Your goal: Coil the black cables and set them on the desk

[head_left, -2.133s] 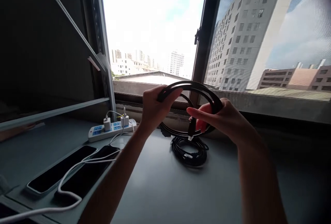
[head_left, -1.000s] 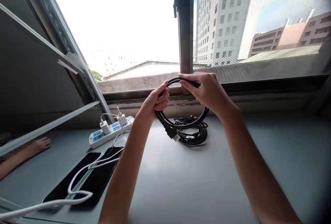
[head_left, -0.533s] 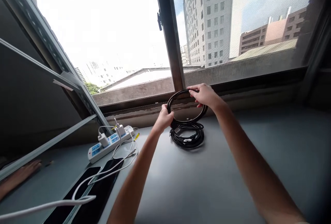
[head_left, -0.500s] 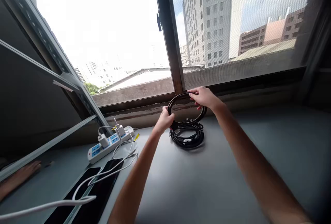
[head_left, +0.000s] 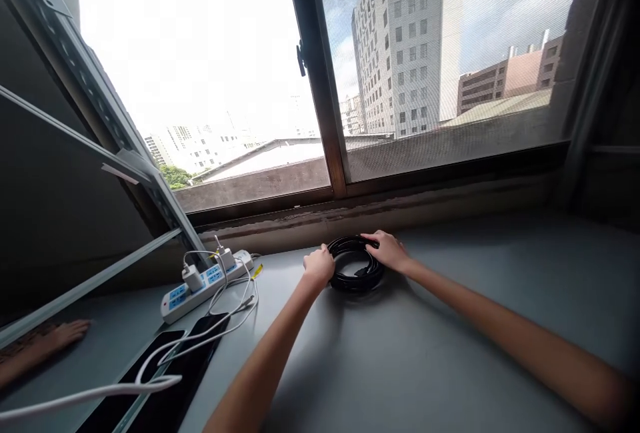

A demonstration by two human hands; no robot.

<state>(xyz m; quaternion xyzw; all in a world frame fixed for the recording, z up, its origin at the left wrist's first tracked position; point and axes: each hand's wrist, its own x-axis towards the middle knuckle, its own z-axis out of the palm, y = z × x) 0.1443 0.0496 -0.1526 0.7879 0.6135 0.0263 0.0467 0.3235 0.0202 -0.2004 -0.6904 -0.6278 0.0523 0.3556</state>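
A coil of black cable (head_left: 357,283) lies on the grey tabletop near the window wall, stacked in a thick ring with a dark connector showing in its middle. My left hand (head_left: 319,265) is closed on the coil's left side, its fingertips hidden behind the cable. On the upper right, my right hand (head_left: 389,252) grips the coil, thumb toward the inside and index finger along the top.
Left of the coil, a white power strip (head_left: 175,312) holds white chargers with tangled white cables (head_left: 197,338). Dark flat devices (head_left: 170,406) lie in front. A metal shelf frame (head_left: 107,100) stands at the left, with another person's hand (head_left: 67,334) beyond it. A window (head_left: 333,153) is behind.
Both my hands have come down with the raised ring of black cable. It now rests on the other coiled cables on the table, forming one stack.
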